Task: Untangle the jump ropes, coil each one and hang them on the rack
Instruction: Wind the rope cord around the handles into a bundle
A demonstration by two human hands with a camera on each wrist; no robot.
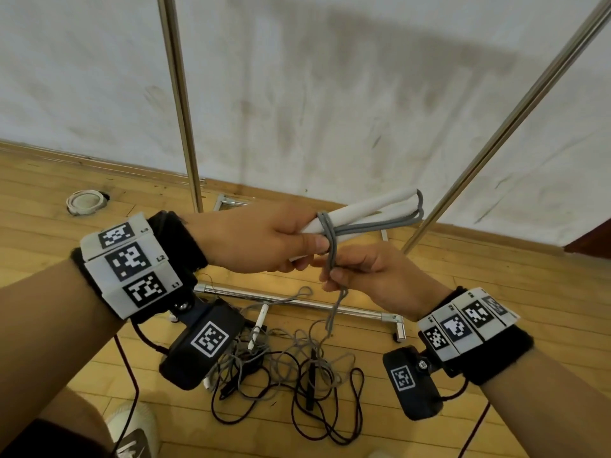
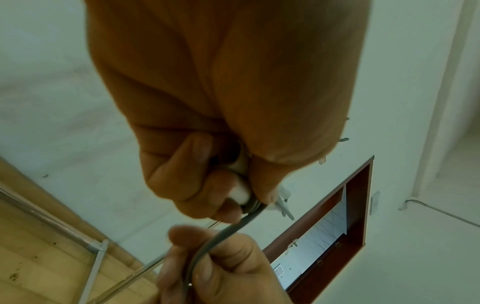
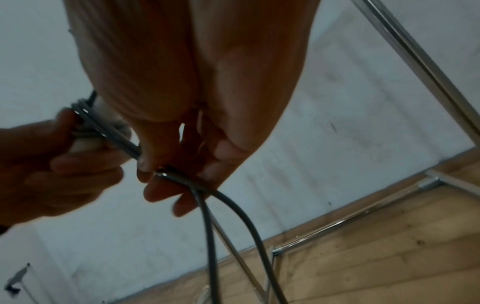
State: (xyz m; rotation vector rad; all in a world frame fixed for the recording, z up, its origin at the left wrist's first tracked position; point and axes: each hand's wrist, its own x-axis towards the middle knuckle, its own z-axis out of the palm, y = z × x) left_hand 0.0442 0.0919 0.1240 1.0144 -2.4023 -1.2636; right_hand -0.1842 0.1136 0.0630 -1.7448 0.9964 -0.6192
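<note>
grey rope (image 1: 331, 256) — coiled round white handles (image 1: 358, 209)

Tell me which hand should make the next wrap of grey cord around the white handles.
Right. The right hand already pinches the grey cord just below the white handles, while the left hand grips them.

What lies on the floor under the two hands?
A tangled pile of grey and black jump ropes with a white handle, beside the rack's base bar. The left wrist camera covers part of the pile.

wall (image 1: 330, 77): white, scuffed | floor (image 1: 496, 309): light wood boards | baseboard (image 1: 99, 165): wood | doorway (image 2: 337, 226): dark red frame
</note>
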